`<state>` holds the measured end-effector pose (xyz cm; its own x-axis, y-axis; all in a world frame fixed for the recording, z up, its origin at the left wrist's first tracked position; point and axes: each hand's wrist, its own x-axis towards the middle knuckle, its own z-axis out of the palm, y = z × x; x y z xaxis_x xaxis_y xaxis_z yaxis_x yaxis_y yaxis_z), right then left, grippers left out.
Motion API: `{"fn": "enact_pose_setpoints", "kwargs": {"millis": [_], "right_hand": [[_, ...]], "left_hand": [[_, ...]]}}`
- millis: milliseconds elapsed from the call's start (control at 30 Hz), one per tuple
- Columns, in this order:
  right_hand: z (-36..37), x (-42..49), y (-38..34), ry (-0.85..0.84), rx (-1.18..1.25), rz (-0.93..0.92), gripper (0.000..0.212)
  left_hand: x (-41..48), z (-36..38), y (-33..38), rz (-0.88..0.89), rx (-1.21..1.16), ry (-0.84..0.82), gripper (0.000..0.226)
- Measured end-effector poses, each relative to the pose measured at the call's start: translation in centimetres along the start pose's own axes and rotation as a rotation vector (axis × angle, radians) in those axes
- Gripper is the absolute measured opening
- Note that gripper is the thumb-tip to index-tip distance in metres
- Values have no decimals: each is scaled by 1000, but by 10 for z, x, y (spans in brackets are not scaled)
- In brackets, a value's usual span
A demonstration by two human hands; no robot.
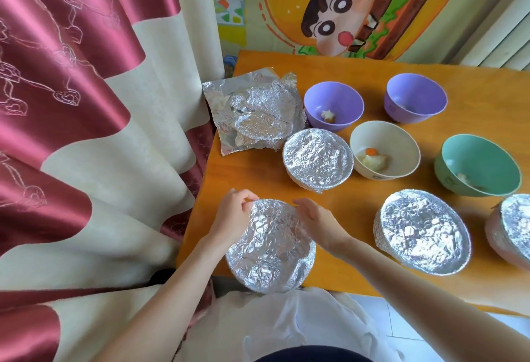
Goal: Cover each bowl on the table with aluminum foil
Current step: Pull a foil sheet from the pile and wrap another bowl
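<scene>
A bowl wrapped in crinkled aluminum foil (269,247) sits at the table's near left corner. My left hand (233,215) pinches the foil at its far left rim. My right hand (315,218) presses the foil's far right edge with curved fingers. Three more foil-covered bowls stand on the table: one in the middle (317,159), one at the near right (423,231), one cut off by the right edge (513,229). Uncovered are two purple bowls (334,105) (415,97), a cream bowl (384,149) and a green bowl (477,165), each with bits of food.
A pile of crumpled foil sheets (252,109) lies at the far left corner of the orange table (258,178). A red and cream curtain (86,103) hangs close along the table's left side. A cartoon rug (344,8) lies beyond the table.
</scene>
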<state>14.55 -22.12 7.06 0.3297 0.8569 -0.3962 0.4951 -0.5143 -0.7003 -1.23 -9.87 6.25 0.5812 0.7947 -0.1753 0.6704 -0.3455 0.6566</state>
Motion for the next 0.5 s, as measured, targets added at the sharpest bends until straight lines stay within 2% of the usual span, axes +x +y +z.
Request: {"fn": "enact_pose_setpoints", "kwargs": {"millis": [367,500], "right_hand": [[-8,21,12,-34,-41,17,34],[-14,29,10,-50,-72,-32,33]], "left_hand": [[-7,39,6,-258,-115,175,29],[-18,42,15,-216,-208,157,32]]}}
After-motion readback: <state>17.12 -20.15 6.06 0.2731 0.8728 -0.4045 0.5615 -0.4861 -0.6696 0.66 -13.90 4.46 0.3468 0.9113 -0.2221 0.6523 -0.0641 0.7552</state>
